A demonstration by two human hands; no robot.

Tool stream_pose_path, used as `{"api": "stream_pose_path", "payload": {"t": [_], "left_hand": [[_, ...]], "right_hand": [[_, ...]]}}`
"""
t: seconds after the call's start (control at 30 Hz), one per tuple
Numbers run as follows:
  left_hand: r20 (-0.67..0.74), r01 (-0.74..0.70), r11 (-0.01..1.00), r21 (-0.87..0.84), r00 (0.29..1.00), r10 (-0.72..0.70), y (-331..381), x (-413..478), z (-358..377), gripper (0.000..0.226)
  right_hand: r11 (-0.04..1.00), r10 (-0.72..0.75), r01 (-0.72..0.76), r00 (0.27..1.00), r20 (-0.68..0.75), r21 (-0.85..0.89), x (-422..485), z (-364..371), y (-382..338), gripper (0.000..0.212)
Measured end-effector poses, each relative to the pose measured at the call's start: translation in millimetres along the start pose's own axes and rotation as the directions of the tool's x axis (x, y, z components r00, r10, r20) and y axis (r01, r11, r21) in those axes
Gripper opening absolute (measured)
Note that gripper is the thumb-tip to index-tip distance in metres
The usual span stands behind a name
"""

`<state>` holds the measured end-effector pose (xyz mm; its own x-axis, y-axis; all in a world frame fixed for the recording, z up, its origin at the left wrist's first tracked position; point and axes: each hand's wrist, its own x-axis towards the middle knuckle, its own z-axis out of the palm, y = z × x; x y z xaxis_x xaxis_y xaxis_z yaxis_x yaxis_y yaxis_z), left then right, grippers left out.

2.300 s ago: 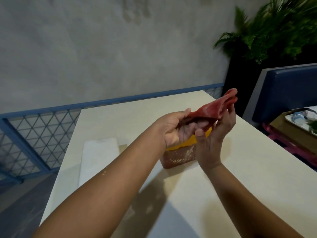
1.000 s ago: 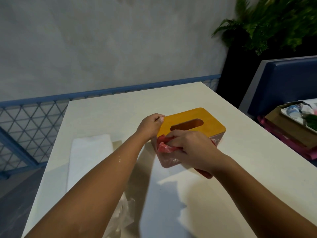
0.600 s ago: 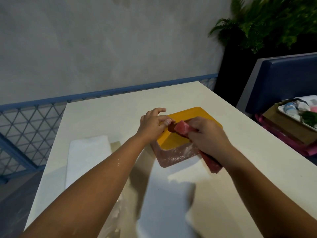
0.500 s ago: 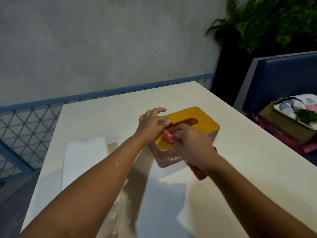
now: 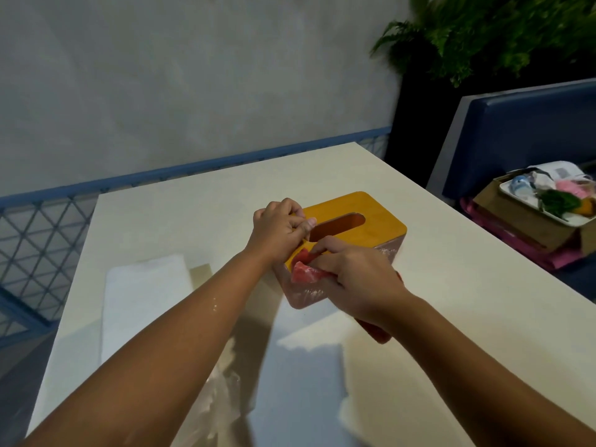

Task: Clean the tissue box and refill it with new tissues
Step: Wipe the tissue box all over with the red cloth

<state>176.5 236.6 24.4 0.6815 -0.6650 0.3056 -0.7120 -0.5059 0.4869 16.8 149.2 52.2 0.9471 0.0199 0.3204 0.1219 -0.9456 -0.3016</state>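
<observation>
The tissue box (image 5: 374, 230) stands mid-table, with a yellow slotted lid and pinkish sides. My left hand (image 5: 279, 229) grips its near left corner, fingers curled over the lid edge beside the slot. My right hand (image 5: 351, 279) holds a bunched red cloth (image 5: 304, 272) and presses it against the box's near side wall. A tail of the cloth hangs below my right wrist. A flat stack of white tissues (image 5: 145, 304) lies on the table to the left of my left forearm.
The cream table (image 5: 451, 285) ends near a blue lattice railing (image 5: 32, 246) at left and back. Crumpled clear plastic (image 5: 219, 401) lies under my left arm. To the right stand a blue seat (image 5: 522, 130), a cardboard box with a tray of items (image 5: 545, 204) and a plant (image 5: 483, 33).
My right hand has slid the red cloth from the lid top down onto the box's near side. My left hand's fingers have curled tighter on the lid corner.
</observation>
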Motion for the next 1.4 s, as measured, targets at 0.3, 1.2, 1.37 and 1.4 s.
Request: {"api": "stream_pose_path", "payload": {"t": [0.3, 1.2, 1.37, 1.4], "left_hand": [[0.018, 0.0, 1.0, 0.017, 1.0, 0.0, -4, 2, 2, 0.033], [0.027, 0.241, 0.97, 0.036, 0.97, -0.243, 10, 5, 0, 0.033], [-0.043, 0.083, 0.993, 0.079, 0.996, -0.08, 30, -23, 2, 0.041], [-0.051, 0.089, 0.995, 0.042, 0.995, -0.087, 30, -27, 3, 0.044]], "right_hand": [[0.995, 0.066, -0.072, 0.994, -0.087, -0.069, -9, 0, 7, 0.038], [0.936, 0.333, -0.351, 0.878, -0.345, 0.009, -34, -18, 104, 0.022], [0.931, 0.36, -0.353, 0.847, -0.392, 0.092, -37, -10, 105, 0.025], [0.928, 0.368, -0.357, 0.842, -0.395, 0.105, -37, -6, 103, 0.026]]}}
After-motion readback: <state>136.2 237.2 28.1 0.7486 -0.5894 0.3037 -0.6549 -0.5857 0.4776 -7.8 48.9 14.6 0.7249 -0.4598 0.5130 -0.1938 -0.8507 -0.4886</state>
